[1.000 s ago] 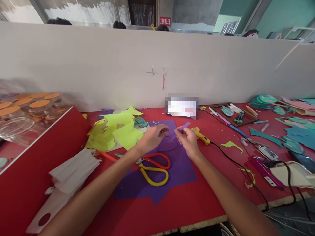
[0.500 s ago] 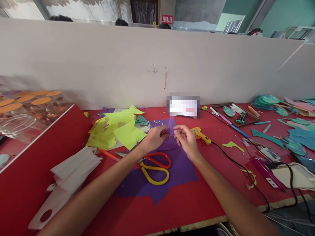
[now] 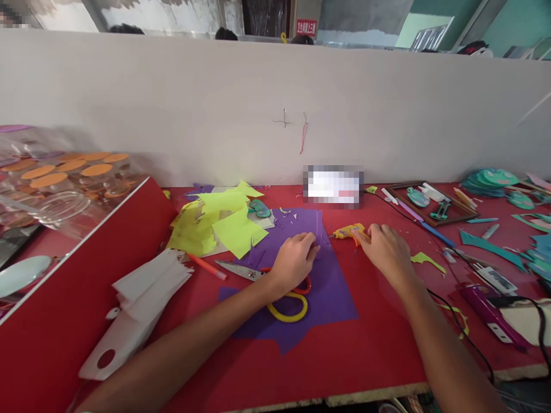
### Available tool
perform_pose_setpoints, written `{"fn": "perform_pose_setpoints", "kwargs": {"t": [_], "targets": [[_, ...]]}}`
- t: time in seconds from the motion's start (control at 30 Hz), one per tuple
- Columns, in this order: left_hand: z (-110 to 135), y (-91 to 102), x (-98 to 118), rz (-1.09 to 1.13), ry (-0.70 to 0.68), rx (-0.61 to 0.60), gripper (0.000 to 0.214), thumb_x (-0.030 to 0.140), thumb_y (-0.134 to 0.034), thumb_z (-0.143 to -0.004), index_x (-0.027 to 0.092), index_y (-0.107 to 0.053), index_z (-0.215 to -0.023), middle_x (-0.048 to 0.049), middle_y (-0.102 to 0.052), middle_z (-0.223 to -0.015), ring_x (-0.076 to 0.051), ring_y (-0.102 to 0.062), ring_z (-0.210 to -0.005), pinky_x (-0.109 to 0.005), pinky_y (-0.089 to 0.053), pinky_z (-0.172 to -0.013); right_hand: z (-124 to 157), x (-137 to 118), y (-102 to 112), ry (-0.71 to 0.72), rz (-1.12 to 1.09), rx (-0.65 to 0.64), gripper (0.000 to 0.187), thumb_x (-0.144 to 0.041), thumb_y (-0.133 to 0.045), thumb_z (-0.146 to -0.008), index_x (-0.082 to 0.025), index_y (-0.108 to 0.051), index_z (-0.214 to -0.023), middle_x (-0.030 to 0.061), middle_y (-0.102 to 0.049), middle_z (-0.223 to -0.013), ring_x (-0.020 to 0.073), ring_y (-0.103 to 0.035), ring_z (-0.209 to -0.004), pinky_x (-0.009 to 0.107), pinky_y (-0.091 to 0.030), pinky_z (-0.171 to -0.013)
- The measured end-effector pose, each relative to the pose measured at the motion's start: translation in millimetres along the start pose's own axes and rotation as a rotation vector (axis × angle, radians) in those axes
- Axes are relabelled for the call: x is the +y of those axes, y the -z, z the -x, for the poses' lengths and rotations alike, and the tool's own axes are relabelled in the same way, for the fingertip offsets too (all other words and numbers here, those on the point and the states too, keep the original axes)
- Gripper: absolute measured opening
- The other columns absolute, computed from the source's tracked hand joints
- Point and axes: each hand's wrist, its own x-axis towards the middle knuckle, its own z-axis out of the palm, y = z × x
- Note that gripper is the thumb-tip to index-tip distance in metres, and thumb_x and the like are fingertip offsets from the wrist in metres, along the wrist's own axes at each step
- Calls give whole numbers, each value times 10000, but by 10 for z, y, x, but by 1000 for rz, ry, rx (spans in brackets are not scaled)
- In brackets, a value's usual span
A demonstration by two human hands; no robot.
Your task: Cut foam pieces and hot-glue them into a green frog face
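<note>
My left hand [image 3: 296,259] is closed, its fingertips pinching a thin purple strip [image 3: 319,225] that points up and away from me; most of the piece is hidden behind the fingers. Under it lies a purple sheet [image 3: 327,301] with ragged edges. Scissors with one red and one yellow handle [image 3: 289,310] rest on that sheet, partly covered by my left wrist. To the right, my right hand [image 3: 385,248] has its fingers closed around the rear of a yellow glue gun [image 3: 348,231], whose nozzle points left toward the purple strip.
Yellow-green sheets [image 3: 239,229] and an orange-red pen [image 3: 207,267] lie left of the scissors. White cut pieces [image 3: 146,298] lie by a red divider [image 3: 81,292], with clear jars [image 3: 97,178] beyond. A wooden tray [image 3: 458,221], teal pieces [image 3: 491,249] and cords are at right.
My right hand has left the purple strip and moved right onto the glue gun. My left hand still holds the strip. The camera view has shifted slightly left.
</note>
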Motion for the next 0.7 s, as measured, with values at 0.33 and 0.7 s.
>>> {"fn": "perform_pose_setpoints", "kwargs": {"t": [0.33, 0.7], "targets": [[-172, 184, -260, 193, 18, 163, 196, 260, -523, -947, 200, -458, -772, 7, -553, -731, -137, -499, -674, -267, -359, -655, 55, -139, -20, 33, -56, -140, 399, -535, -550, -946, -146, -552, -1039, 167, -684, -1006, 317, -660, -970, 344, -375, -659], [-293, 194, -597, 518, 87, 87, 308, 405, -568, -902, 189, -450, -716, 37, -476, -649, -109, -422, -605, -244, -344, -593, 24, -202, -65, -76, -612, 91, 342, -516, -623, -833, -219, -483, -930, 72, -616, -956, 238, -603, -822, 294, -363, -604]]}}
